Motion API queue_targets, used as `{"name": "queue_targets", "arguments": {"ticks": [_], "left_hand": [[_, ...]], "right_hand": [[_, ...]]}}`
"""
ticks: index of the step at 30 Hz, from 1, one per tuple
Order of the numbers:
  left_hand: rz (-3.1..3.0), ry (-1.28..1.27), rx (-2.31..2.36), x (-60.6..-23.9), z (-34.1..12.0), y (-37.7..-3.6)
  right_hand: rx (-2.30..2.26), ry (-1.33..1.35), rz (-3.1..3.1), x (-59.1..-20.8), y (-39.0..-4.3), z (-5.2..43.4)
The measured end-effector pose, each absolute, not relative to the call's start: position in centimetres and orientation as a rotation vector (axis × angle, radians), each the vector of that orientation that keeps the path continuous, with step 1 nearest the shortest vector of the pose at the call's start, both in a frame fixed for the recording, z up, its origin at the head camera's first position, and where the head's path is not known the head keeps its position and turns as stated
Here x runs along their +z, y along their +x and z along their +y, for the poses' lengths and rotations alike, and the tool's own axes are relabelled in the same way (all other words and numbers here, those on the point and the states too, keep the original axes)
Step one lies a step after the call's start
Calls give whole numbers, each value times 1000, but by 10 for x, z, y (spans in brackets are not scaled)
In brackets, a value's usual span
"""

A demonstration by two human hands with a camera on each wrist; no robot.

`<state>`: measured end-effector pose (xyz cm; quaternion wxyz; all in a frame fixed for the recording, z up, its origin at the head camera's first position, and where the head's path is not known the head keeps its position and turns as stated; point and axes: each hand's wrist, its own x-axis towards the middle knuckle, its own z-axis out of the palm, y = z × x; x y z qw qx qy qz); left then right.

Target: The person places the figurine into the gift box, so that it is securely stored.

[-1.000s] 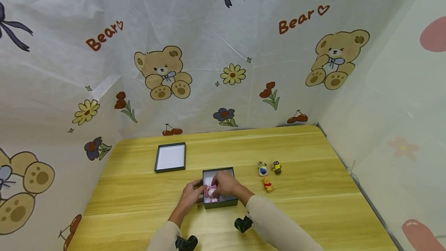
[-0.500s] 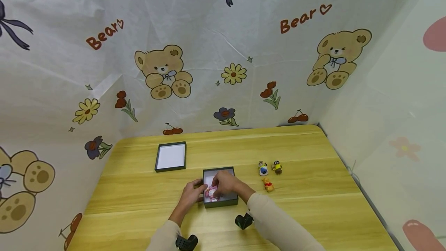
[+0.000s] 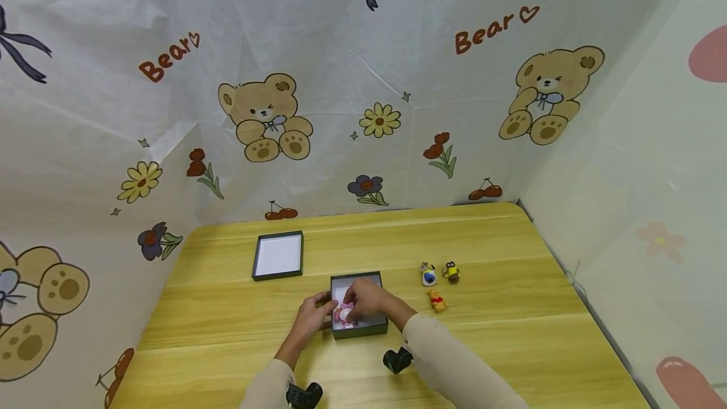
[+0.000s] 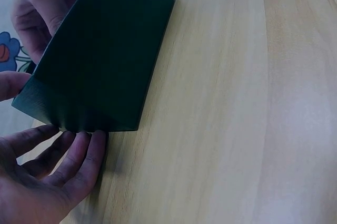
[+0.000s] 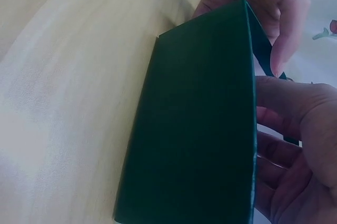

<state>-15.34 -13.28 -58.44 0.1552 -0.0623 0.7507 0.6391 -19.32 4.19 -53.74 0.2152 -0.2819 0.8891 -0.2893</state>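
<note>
Small dark green square cardboard box [image 3: 359, 307] near the front middle of the yellow wooden worktop [image 3: 511, 333]. Left hand [image 3: 314, 318] braced against the box's left wall, fingers [image 4: 79, 155] straight and relaxed, clamped on nothing. Right hand [image 3: 368, 300] reaching inside the box, grip curled on a small pink toy [image 3: 343, 314]. Best to steady the box wall with the left hand while seating the toy low and flat, well under the rim. Right of the box: three small toy figures [image 3: 437, 283], well apart from it. Behind and left of the box: matching dark-rimmed lid [image 3: 278, 255], white inside up. Beyond the box, white fabric backdrop [image 3: 341, 81] printed with bears, flowers, bows.
</note>
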Motion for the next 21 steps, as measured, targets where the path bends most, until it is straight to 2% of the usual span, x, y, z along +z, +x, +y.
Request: {"name": "queue_targets", "arguments": {"ticks": [21], "left_hand": [[2186,-181,1792,-582,-132,-150]], "right_hand": [[-1304,-826,2304,-516,-195,84]]}}
